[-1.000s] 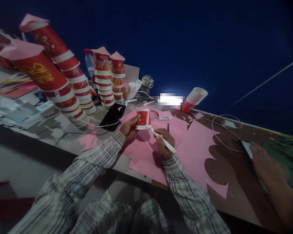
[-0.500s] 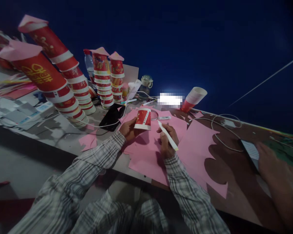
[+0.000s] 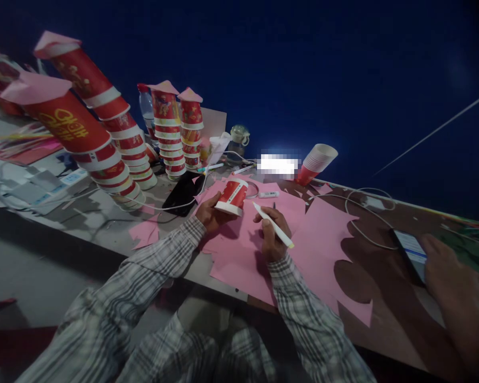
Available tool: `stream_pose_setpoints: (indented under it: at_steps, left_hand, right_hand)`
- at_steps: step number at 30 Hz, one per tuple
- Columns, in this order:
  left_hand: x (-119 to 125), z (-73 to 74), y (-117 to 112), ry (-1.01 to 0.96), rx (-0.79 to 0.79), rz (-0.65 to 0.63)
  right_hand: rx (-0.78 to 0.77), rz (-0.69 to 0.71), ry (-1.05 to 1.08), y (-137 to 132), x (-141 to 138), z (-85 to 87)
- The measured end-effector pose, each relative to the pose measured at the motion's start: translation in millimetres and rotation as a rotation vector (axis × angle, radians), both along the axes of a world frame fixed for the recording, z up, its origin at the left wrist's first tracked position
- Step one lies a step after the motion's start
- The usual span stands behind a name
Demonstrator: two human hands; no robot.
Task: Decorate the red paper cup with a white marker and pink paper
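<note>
A red paper cup [image 3: 234, 194] with a white rim is gripped in my left hand [image 3: 211, 214], tilted, its rim towards me. My right hand [image 3: 274, 229] pinches a white marker [image 3: 274, 226] whose tip points at the cup without touching it. Under both hands lies pink paper [image 3: 243, 255] with torn or cut edges. Just beyond the right hand, a small white tube [image 3: 269, 194] rests on the paper. Part of a ring-shaped roll [image 3: 254, 187] shows behind the cup.
Towers of red cups with pink paper tops [image 3: 104, 143] stand at the left. A black phone [image 3: 183, 192] lies beside them under a white cable. Nested cups [image 3: 317, 164] lean at the back. At the right, another person's hand [image 3: 453, 266] touches a phone [image 3: 411, 252].
My left hand has tilted the cup, turning its rim down and to the right. The marker has shifted slightly left and down. At the right, the phone's screen shows different content.
</note>
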State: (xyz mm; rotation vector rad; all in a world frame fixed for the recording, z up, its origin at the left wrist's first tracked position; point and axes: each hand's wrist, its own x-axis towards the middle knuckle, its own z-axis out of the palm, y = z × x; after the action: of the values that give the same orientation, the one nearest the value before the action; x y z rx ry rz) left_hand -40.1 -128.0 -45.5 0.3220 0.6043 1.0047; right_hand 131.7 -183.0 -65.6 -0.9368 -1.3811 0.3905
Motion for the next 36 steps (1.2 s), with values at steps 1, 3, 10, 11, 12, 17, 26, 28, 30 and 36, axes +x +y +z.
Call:
stream_pose_setpoints:
  at_steps: [1,3,10,11,12,17,26,28,30,36]
  left_hand:
    - [0,-0.2,0,0.008,-0.002,0.007]
    - [0,-1.8,1,0.013,0.001,0.009]
    - [0,-11.6,4,0.006,0.03,0.022]
    - [1,-12.5,5,0.017,0.032,0.026]
    - [1,-13.2,5,0.03,0.035,0.03]
    - [4,-18.0,4,0.086,0.06,0.047]
    - [8,-17.4,1,0.074,0.078,0.058]
    - [8,-16.0,1,0.087,0.065,0.063]
    - [9,-15.3,1,0.094,0.058,0.082]
    - [7,-12.2,3,0.073,0.03,0.105]
  right_hand:
    - [0.0,0.001,-0.002,0,0,0.2]
    - [0.02,0.004,-0.019,1,0,0.4]
    - [0.067,0.051,-0.133,1,1,-0.9]
    - [0.065,0.067,-0.137,1,1,-1.3]
    - [0.062,0.083,-0.135,1,1,-1.7]
    - [0.054,0.105,-0.161,-1,-1,-2.3]
    - [0.066,0.117,-0.192,-1,-1,1.2]
    - [0.063,0.099,-0.214,-1,-1,1.3]
    - [0.062,0.091,-0.22,-1,-1,0.7]
    - [0.013,0.114,-0.146,1,2,-2.8]
